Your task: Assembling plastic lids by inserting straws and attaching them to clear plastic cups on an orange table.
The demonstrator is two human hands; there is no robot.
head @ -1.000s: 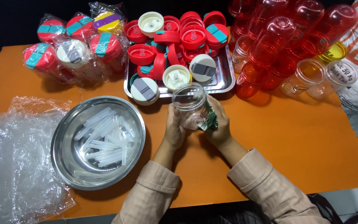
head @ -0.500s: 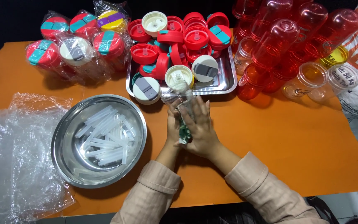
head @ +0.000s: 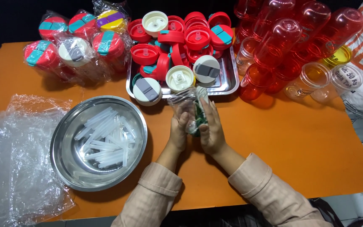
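Note:
Both hands hold a clear plastic cup (head: 192,110) with a green lid, wrapped in a thin clear bag, over the orange table (head: 299,147). My left hand (head: 178,128) grips its left side and my right hand (head: 211,126) presses along its right side. The cup lies tilted, its base pointing away toward the steel tray (head: 227,84). The green lid end sits between my palms and is partly hidden.
The steel tray holds several red, white and teal lids. A round steel bowl (head: 64,164) with clear straws sits at the left, by crumpled plastic bags (head: 13,168). Bagged cups (head: 76,50) lie at back left, red and clear cups (head: 286,46) at back right.
The cup has come down from upright to tilted, and both hands have closed tighter around it, pulling the bag over it. The view shifted slightly.

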